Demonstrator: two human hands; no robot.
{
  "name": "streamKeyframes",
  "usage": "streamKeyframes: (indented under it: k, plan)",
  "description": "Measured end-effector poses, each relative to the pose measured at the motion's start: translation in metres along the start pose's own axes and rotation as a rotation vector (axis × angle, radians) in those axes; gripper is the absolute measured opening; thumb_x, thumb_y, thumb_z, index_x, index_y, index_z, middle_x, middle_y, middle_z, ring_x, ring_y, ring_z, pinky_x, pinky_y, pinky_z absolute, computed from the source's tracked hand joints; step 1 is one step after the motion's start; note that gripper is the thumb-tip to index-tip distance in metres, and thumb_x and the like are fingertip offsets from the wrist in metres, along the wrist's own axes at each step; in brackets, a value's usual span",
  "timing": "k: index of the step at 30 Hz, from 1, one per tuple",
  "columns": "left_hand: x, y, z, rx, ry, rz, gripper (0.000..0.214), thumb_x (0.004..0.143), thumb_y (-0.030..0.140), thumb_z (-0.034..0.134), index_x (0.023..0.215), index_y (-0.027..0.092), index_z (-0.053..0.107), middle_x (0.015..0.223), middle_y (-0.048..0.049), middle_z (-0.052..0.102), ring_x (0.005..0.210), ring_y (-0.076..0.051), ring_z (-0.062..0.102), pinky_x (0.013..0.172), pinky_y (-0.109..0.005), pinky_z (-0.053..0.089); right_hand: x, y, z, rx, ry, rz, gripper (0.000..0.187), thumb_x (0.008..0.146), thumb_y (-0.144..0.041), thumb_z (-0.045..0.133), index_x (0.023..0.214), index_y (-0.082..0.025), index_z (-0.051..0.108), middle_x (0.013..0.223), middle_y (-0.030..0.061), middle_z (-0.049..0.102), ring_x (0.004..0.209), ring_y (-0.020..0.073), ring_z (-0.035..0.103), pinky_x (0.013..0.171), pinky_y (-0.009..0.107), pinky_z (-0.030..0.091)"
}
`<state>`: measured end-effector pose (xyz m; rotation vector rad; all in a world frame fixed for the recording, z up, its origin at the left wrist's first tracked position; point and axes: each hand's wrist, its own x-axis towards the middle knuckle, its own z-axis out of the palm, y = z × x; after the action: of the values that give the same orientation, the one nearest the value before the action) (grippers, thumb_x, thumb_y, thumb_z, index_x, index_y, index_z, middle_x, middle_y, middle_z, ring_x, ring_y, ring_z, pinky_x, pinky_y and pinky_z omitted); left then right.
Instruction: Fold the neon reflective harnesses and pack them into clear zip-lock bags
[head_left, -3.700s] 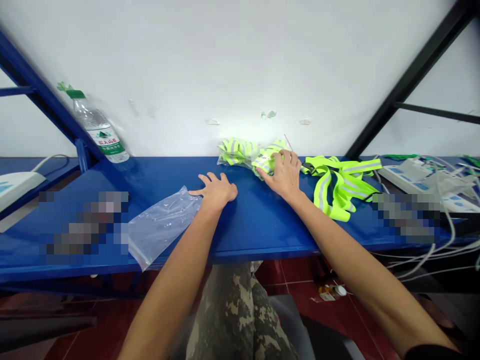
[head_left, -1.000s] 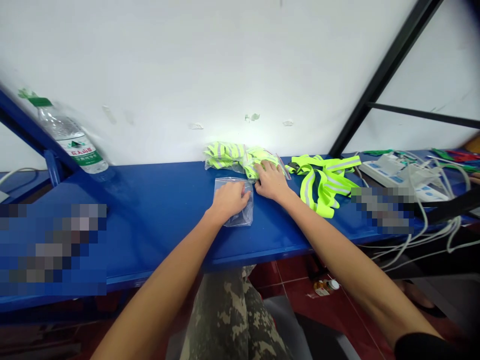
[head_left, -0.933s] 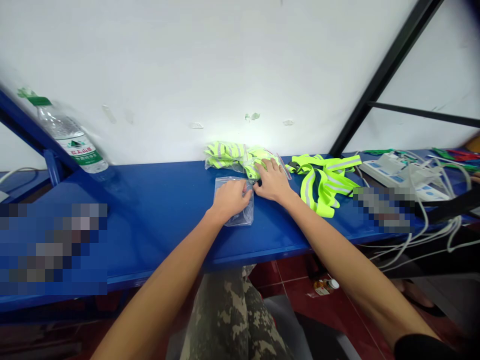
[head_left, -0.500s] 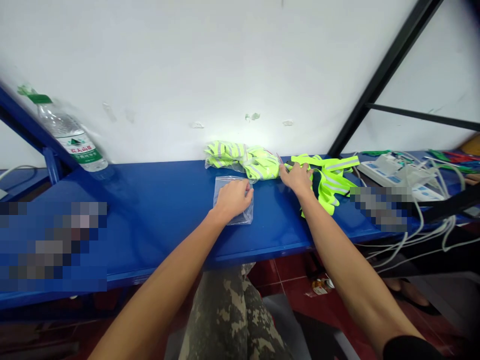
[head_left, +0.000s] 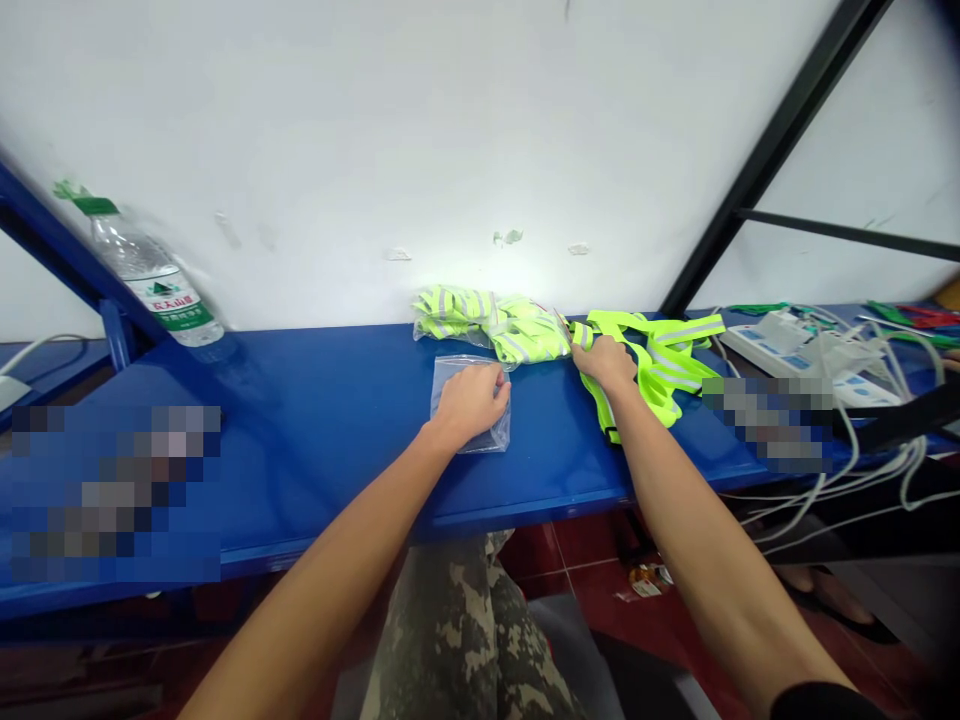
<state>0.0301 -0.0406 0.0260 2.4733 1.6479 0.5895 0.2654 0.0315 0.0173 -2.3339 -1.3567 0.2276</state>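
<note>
My left hand (head_left: 472, 398) is curled closed on top of a clear plastic bag (head_left: 489, 440) lying flat on the blue table. Its fingertips are hidden, so whether they pinch the bag cannot be seen. To the right, my right hand (head_left: 609, 362) has its fingers closed around a strap of a neon yellow reflective vest (head_left: 671, 368) made of strips with silver bands. The vest spreads loosely to the right of that hand, and one strip with a black fitting hangs down toward me. Packed bundles of the same yellow strapping (head_left: 529, 330), in clear plastic, lie by the wall.
A plastic water bottle (head_left: 169, 295) leans at the back left. White power strips (head_left: 795, 360) and tangled white cables (head_left: 855, 440) fill the right end. A black metal frame post (head_left: 742, 190) rises behind the vest. The table's front edge (head_left: 540, 510) is close to my legs.
My right hand has shifted slightly right and closed on the vest's strap, and a strip with a black fitting now shows below it. My left hand stays on the bag. The view has shifted slightly.
</note>
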Motion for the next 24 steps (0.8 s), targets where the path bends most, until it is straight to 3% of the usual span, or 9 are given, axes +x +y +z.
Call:
streamKeyframes:
  k: [5, 7, 11, 13, 15, 17, 19, 22, 24]
  plan:
    - [0.000, 0.003, -0.003, -0.011, -0.008, -0.009, 0.023, 0.094, 0.032, 0.046, 0.091, 0.020, 0.065, 0.091, -0.0073, 0.073, 0.079, -0.024, 0.065, 0.063, -0.032, 0.038, 0.006, 0.003, -0.003, 0.090, -0.025, 0.017, 0.045, 0.085, -0.048, 0.064, 0.112, -0.012, 0.064, 0.117, 0.0229, 0.066, 0.108, 0.0341, 0.065, 0.086, 0.043, 0.052]
    - [-0.001, 0.003, -0.004, 0.007, -0.012, -0.003, 0.022, 0.094, 0.031, 0.046, 0.092, 0.019, 0.065, 0.090, -0.0078, 0.072, 0.079, -0.024, 0.065, 0.064, -0.032, 0.039, 0.003, 0.000, -0.004, 0.148, 0.123, -0.080, 0.032, 0.091, -0.045, 0.056, 0.104, -0.015, 0.062, 0.106, 0.0186, 0.068, 0.101, 0.0318, 0.066, 0.085, 0.041, 0.050]
    - [0.004, 0.002, -0.003, -0.071, 0.018, 0.039, 0.026, 0.095, 0.036, 0.047, 0.085, 0.019, 0.063, 0.083, -0.0082, 0.070, 0.078, -0.024, 0.064, 0.069, -0.033, 0.042, -0.019, -0.019, 0.000, 0.325, 0.452, -0.483, 0.026, 0.102, -0.041, 0.040, 0.096, -0.019, 0.053, 0.079, 0.0081, 0.062, 0.079, 0.0247, 0.062, 0.078, 0.036, 0.046]
    - [0.009, -0.001, -0.005, -0.318, 0.110, 0.001, 0.037, 0.098, 0.044, 0.043, 0.080, 0.018, 0.061, 0.081, -0.0083, 0.069, 0.078, -0.023, 0.064, 0.071, -0.034, 0.044, -0.038, -0.033, 0.007, 0.419, 0.529, -0.693, 0.027, 0.104, -0.042, 0.036, 0.093, -0.021, 0.049, 0.076, 0.0064, 0.059, 0.072, 0.0225, 0.058, 0.073, 0.034, 0.045]
    - [0.014, -0.004, -0.010, -0.741, 0.178, -0.113, 0.048, 0.099, 0.055, 0.036, 0.082, 0.018, 0.061, 0.081, -0.0084, 0.069, 0.077, -0.022, 0.064, 0.071, -0.033, 0.047, -0.061, -0.045, 0.016, 0.455, 0.569, -0.934, 0.028, 0.105, -0.043, 0.035, 0.092, -0.022, 0.048, 0.078, 0.0068, 0.058, 0.072, 0.0221, 0.056, 0.070, 0.034, 0.045]
    - [0.018, -0.008, -0.018, -1.197, 0.133, -0.223, 0.054, 0.095, 0.065, 0.037, 0.087, 0.018, 0.063, 0.081, -0.0069, 0.070, 0.074, -0.019, 0.064, 0.066, -0.030, 0.049, -0.082, -0.055, 0.023, 0.422, 0.590, -1.169, 0.025, 0.105, -0.039, 0.037, 0.091, -0.022, 0.048, 0.080, 0.0080, 0.059, 0.075, 0.0227, 0.055, 0.071, 0.035, 0.046]
    - [0.020, -0.010, -0.025, -1.513, 0.030, -0.287, 0.050, 0.089, 0.067, 0.050, 0.088, 0.019, 0.062, 0.076, -0.0033, 0.068, 0.065, -0.016, 0.062, 0.058, -0.026, 0.048, -0.098, -0.060, 0.027, 0.371, 0.602, -1.344, 0.021, 0.104, -0.033, 0.039, 0.092, -0.020, 0.050, 0.083, 0.0097, 0.061, 0.078, 0.0235, 0.055, 0.072, 0.036, 0.047]
    - [0.020, -0.014, -0.029, -1.696, -0.021, -0.400, 0.027, 0.078, 0.040, 0.072, 0.078, 0.017, 0.058, 0.064, 0.0018, 0.061, 0.052, -0.010, 0.055, 0.048, -0.020, 0.041, -0.110, -0.059, 0.027, 0.311, 0.568, -1.487, 0.018, 0.102, -0.027, 0.041, 0.094, -0.018, 0.054, 0.086, 0.0118, 0.063, 0.084, 0.0256, 0.056, 0.076, 0.039, 0.049]
    - [0.021, -0.016, -0.027, -1.690, 0.040, -0.425, 0.017, 0.068, 0.016, 0.071, 0.075, 0.016, 0.056, 0.061, 0.0032, 0.060, 0.051, -0.009, 0.055, 0.049, -0.019, 0.042, -0.111, -0.056, 0.026, 0.288, 0.514, -1.509, 0.018, 0.100, -0.026, 0.044, 0.098, -0.016, 0.057, 0.092, 0.0136, 0.064, 0.092, 0.0275, 0.057, 0.083, 0.042, 0.050]
